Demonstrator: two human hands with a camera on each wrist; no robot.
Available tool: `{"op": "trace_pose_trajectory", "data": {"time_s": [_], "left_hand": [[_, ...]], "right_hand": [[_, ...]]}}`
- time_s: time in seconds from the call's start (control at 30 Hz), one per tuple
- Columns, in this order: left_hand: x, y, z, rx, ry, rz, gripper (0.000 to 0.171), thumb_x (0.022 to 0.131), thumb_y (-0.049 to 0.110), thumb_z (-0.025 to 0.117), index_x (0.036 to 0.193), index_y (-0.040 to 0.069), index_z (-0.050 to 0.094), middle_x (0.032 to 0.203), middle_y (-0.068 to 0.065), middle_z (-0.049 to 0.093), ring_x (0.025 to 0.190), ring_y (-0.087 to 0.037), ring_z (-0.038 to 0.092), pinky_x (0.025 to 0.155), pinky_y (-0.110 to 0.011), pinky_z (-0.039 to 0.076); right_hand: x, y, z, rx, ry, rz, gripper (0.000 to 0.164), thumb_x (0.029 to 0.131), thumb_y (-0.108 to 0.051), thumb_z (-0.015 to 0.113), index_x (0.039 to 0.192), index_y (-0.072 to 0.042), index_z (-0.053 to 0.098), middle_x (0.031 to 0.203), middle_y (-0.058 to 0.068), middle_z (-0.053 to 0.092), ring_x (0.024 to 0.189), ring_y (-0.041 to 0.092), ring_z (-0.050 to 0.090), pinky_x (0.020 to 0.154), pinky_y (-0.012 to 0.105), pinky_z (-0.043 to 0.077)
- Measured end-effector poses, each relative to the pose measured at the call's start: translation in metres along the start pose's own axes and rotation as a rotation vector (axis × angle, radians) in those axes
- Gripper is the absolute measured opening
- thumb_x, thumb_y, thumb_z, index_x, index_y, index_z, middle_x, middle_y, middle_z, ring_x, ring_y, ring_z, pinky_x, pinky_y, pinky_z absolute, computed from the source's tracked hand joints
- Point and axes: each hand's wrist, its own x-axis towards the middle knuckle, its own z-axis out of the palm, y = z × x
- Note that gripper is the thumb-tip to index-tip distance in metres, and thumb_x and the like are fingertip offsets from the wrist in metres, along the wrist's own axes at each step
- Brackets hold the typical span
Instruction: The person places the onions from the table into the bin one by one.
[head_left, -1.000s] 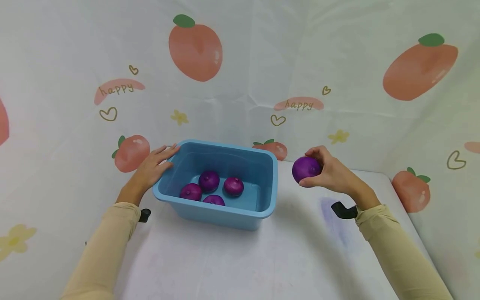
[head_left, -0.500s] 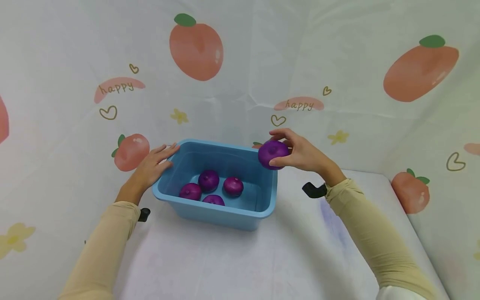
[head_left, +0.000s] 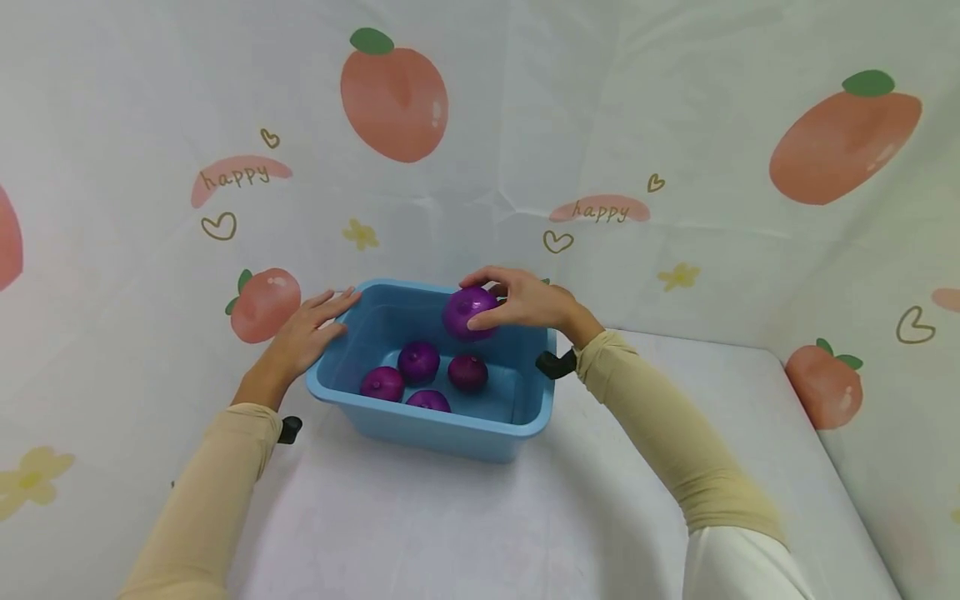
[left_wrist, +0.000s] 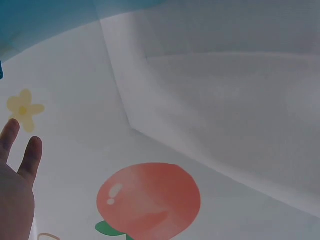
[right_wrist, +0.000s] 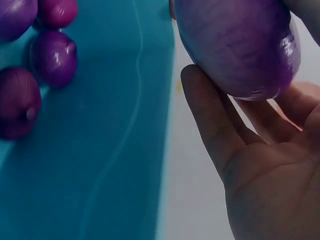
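Observation:
A purple onion is held by my right hand over the back part of a blue plastic bin. Thumb and fingers pinch it from the right side; the right wrist view shows this onion close up against the fingers. Inside the bin lie several more onions, among them a dark purple one and a reddish one beneath the held onion. My left hand rests with extended fingers on the bin's left rim. In the left wrist view only part of that hand shows.
The bin stands on a white-covered table, close to a backdrop printed with peaches, hearts and flowers. White table surface extends in front of the bin and to its right. Black wrist mounts are strapped to both wrists.
My right hand has carried the onion leftward from beside the bin, across its right rim, to above the inside. The left hand and the bin have stayed in place.

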Motion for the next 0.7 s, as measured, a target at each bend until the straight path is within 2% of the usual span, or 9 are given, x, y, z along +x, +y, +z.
{"op": "trace_pose_trajectory", "data": {"time_s": [0.23,0.37,0.5,0.7], "left_hand": [[0.001,0.0,0.0,0.001,0.001,0.016,0.055,0.104,0.038,0.038,0.159,0.04,0.03,0.169,0.0,0.029,0.159,-0.04,0.017,0.114,-0.081,0.022],[0.0,0.001,0.001,0.003,0.001,0.014,0.056,0.104,0.037,0.038,0.159,0.039,0.03,0.169,-0.002,0.029,0.159,-0.04,0.017,0.114,-0.081,0.022],[0.0,0.0,0.0,-0.004,-0.004,0.014,0.056,0.104,0.037,0.038,0.159,0.04,0.029,0.169,-0.003,0.03,0.159,-0.04,0.017,0.114,-0.081,0.022],[-0.001,-0.001,-0.001,-0.015,0.008,0.014,0.056,0.104,0.036,0.039,0.159,0.039,0.031,0.169,-0.002,0.03,0.159,-0.04,0.017,0.115,-0.08,0.022]], "right_hand": [[0.033,0.004,0.025,0.033,-0.072,-0.016,0.058,0.087,-0.025,0.079,0.139,-0.014,0.057,0.132,0.004,0.064,0.117,0.019,0.064,0.101,0.036,0.056],[0.045,0.008,0.035,0.037,-0.074,-0.009,0.06,0.089,-0.025,0.077,0.143,-0.011,0.056,0.135,0.004,0.063,0.121,0.021,0.064,0.104,0.038,0.055],[0.053,0.013,0.043,0.052,-0.047,0.02,0.059,0.09,-0.031,0.075,0.144,-0.014,0.057,0.139,0.002,0.061,0.124,0.022,0.064,0.106,0.04,0.054],[0.062,0.016,0.051,0.066,-0.019,0.029,0.055,0.09,-0.036,0.075,0.141,-0.02,0.06,0.136,-0.002,0.064,0.124,0.017,0.06,0.107,0.038,0.052]]}}
